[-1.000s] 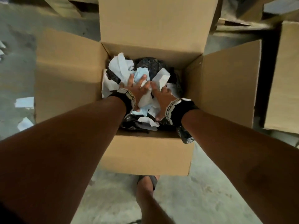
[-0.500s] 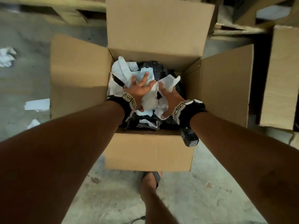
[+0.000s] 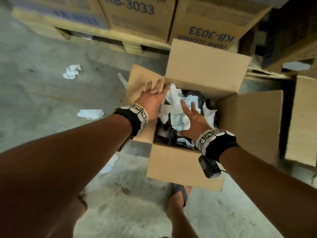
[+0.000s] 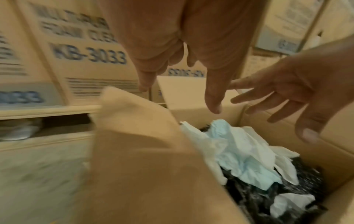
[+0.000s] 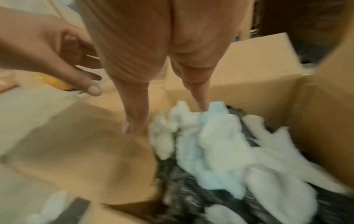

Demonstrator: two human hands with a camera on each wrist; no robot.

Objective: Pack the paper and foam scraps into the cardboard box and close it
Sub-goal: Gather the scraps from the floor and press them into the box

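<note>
An open cardboard box (image 3: 181, 167) stands on the floor, all of its flaps up or out. Crumpled white and pale blue paper (image 3: 178, 110) lies on black foam (image 3: 199, 96) inside. My left hand (image 3: 151, 97) is open with spread fingers over the left flap (image 3: 137, 79); the left wrist view shows that flap (image 4: 143, 151) just below the fingers. My right hand (image 3: 191, 115) hovers open over the scraps (image 5: 214, 144), one fingertip (image 5: 203, 106) at the blue paper. Neither hand holds anything.
Loose paper scraps lie on the concrete floor left of the box (image 3: 72, 72) (image 3: 90, 113) and near its front corner (image 3: 109, 164). Printed cartons (image 3: 137, 16) are stacked on a pallet behind. Another carton (image 3: 303, 121) stands at the right. My sandalled foot (image 3: 178, 194) is beside the box front.
Both hands have lifted off the pile of scraps they were pressing. The left hand has swung left to the left flap, and the right hand has spread above the paper.
</note>
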